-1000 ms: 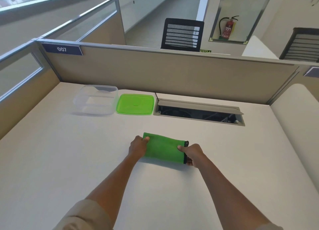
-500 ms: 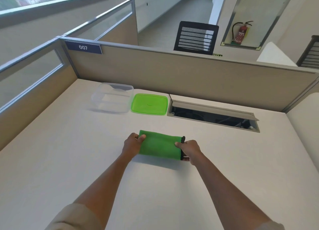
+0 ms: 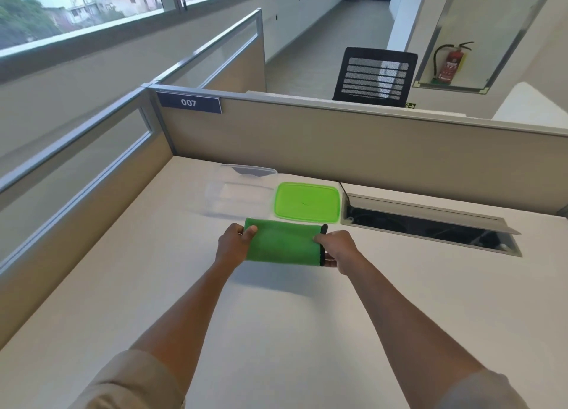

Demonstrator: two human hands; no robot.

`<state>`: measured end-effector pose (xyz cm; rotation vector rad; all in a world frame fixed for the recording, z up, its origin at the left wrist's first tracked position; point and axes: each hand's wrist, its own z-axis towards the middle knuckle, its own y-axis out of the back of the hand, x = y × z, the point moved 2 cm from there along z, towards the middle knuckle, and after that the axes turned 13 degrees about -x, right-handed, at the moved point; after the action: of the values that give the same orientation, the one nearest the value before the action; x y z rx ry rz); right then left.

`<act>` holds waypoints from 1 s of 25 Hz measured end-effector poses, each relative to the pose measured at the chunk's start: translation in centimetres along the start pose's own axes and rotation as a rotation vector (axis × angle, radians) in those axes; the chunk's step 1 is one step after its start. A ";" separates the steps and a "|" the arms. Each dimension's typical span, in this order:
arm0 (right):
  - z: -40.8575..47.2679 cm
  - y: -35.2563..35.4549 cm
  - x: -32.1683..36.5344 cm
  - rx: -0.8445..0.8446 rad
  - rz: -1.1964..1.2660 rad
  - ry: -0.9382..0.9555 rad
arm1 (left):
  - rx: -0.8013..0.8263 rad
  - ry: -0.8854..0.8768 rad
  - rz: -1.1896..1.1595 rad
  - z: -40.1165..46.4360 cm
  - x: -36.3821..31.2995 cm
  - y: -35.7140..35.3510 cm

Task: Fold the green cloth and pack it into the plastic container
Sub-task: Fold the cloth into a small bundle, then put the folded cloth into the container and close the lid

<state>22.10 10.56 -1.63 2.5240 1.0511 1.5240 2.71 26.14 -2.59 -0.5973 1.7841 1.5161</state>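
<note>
Right hand (image 3: 338, 246) covers the cloth's black-trimmed end; its fingers under that edge mostly hidden, thumb on top, clamped on the cloth. Left hand (image 3: 234, 243) pinches the opposite end, thumb on top, other fingers tucked under and out of sight. One folded green cloth (image 3: 282, 243), held between both hands above the bench (image 3: 123, 285), shadow below it; near edge of the clear plastic container (image 3: 242, 190) at 12 o'clock of the left hand is partly covered by the cloth, walls hard to make out against the white top. One green lid (image 3: 307, 200) flat at 3 o'clock of the container, just beside it. One open cable hatch (image 3: 430, 224) further at 3 o'clock, contents too dark to read. Both sleeves cut off at frame bottom.
</note>
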 end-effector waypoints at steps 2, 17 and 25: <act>0.0 -2.4 2.1 0.013 0.021 0.028 | -0.041 0.007 -0.019 2.5 0.1 1.4; 5.8 -13.5 14.4 -0.162 -0.133 0.294 | -0.162 -0.027 0.016 20.7 -3.1 5.1; 9.2 -16.6 15.6 -0.190 -0.313 0.451 | -0.177 -0.099 0.163 24.7 -1.9 3.5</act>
<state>25.20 34.88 0.16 1.8286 1.2003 2.0217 6.76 50.76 -0.42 -0.4616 1.6686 1.7964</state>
